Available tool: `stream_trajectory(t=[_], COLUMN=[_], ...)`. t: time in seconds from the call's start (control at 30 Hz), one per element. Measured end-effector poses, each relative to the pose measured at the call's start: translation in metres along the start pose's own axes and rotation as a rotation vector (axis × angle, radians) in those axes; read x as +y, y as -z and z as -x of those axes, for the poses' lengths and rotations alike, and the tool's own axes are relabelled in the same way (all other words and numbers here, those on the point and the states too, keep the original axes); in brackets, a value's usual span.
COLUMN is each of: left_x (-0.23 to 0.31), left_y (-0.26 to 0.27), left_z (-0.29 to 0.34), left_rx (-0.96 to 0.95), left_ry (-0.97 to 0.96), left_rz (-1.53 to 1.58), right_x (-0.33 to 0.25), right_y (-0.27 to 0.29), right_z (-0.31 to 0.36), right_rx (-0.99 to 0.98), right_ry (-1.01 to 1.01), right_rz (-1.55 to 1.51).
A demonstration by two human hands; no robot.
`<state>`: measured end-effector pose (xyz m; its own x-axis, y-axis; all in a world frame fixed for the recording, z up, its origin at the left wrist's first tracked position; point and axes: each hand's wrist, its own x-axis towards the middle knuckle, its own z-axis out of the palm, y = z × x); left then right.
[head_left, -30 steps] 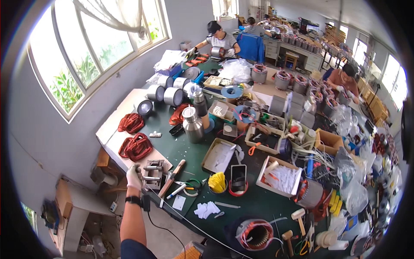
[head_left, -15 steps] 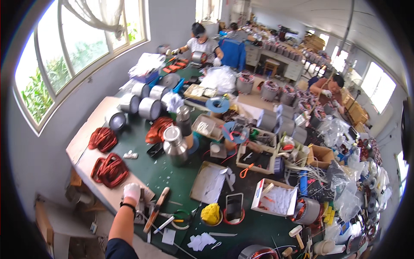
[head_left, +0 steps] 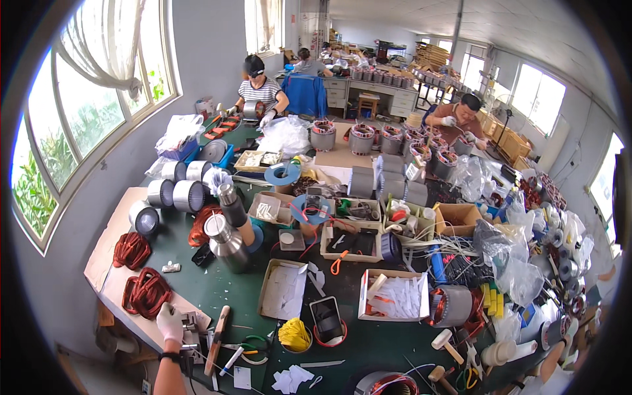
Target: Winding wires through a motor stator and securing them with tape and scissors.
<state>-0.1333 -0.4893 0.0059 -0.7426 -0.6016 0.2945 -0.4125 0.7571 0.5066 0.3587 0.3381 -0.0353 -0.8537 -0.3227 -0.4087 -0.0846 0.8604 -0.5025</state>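
My left hand (head_left: 170,324), in a white glove with a dark band at the wrist, reaches in from the lower left. Its bent fingers close on the near edge of a red-brown wire coil (head_left: 146,293), which lies flat on the table's pale left border. Beyond that lies another wire coil (head_left: 131,251) of the same colour. Just right of the hand sits a small metal fixture (head_left: 191,324) at the table edge. Beside it are a wooden-handled tool (head_left: 217,339) and green-handled scissors (head_left: 253,343). My right hand cannot be made out.
A steel flask (head_left: 226,245), a tray of white slips (head_left: 282,289) and a phone (head_left: 327,318) stand on the green table (head_left: 217,289). A mallet (head_left: 447,345) and a motor stator (head_left: 454,304) lie right. Two co-workers (head_left: 260,99) (head_left: 461,118) handle stators farther off.
My left hand has moved a little left, onto the near edge of the closer wire coil. The view has shifted, showing more of the room's far end.
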Motion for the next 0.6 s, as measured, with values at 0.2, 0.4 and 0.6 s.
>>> stream_trajectory(t=[0.2,0.4,0.6], left_x=[0.035,0.129,0.132], left_y=[0.059,0.074,0.057], left_z=[0.135,0.304,0.441], left_rx=[-0.319,-1.043,-1.436], left_ry=[-0.024,-0.037,-0.144], left_rz=[0.654,0.788,0.914], right_x=[0.068,-0.088,-0.192], right_y=[-0.035,0.020,-0.017], right_z=[0.027,-0.084,-0.129], right_rx=[-0.085,-0.022,0.299], right_ry=[-0.380,0.061,0.275], right_rz=[0.366,-0.057,-0.527])
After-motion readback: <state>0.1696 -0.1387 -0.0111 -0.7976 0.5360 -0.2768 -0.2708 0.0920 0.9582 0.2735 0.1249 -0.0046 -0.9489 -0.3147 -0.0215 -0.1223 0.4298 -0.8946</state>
